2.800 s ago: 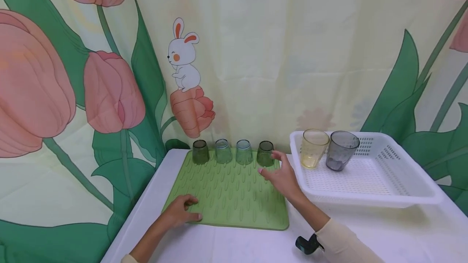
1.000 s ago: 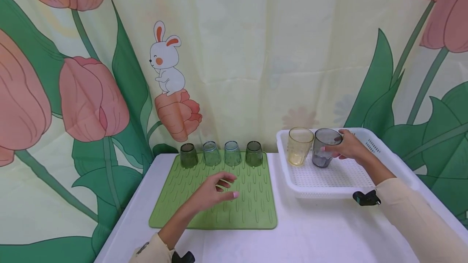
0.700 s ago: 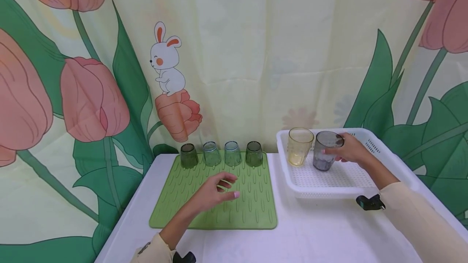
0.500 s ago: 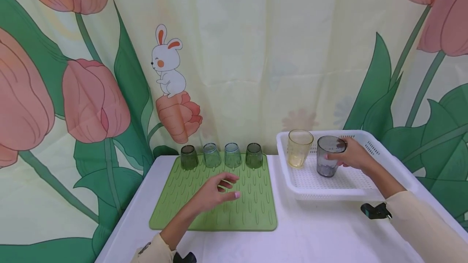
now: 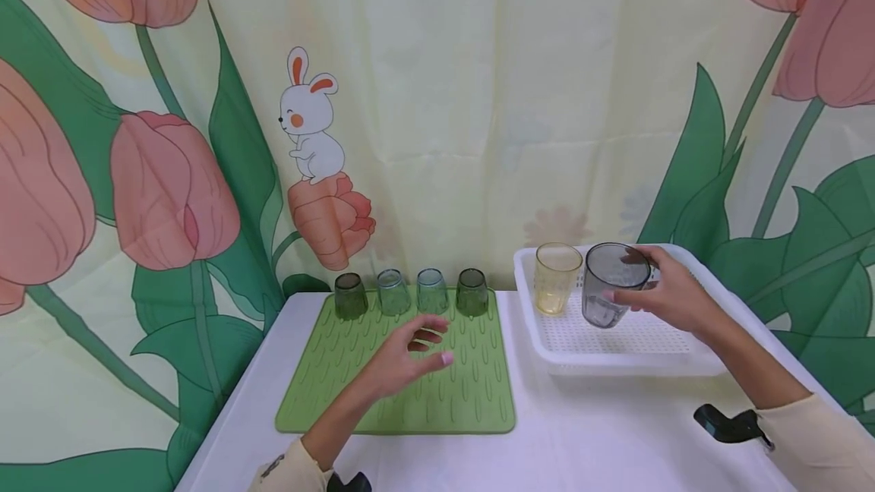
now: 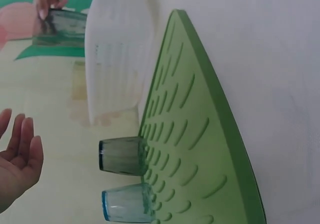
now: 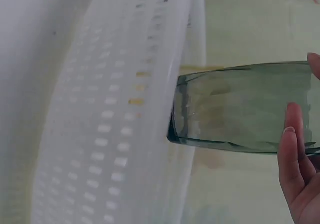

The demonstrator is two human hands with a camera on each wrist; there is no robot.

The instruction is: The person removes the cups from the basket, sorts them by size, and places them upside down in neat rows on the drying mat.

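My right hand [image 5: 673, 296] grips a smoky grey drinking glass [image 5: 600, 296] near its rim, thumb in front and fingers behind. The glass is upright, mouth up; in the right wrist view its base [image 7: 179, 111] shows around the height of the basket's rim. A yellow glass [image 5: 555, 283] stands in the white basket [image 5: 615, 364], just left of the grey one. My left hand [image 5: 399, 359] hovers over the green ridged mat [image 5: 472, 401], fingers loosely bent and holding nothing. Along the mat's back edge stand several small tinted glasses, including a dark one [image 5: 472, 294] and a bluish one [image 5: 432, 293].
A white cloth [image 5: 547, 439] covers the table under mat and basket. Behind rises a curtain [image 5: 444, 97] printed with tulips and a rabbit. A black wrist device [image 5: 728, 425] sits by the right sleeve.
My right hand went from the mat to the basket, took hold of the grey glass and has raised it. The left hand moved right and farther over the mat, then stayed nearly still.
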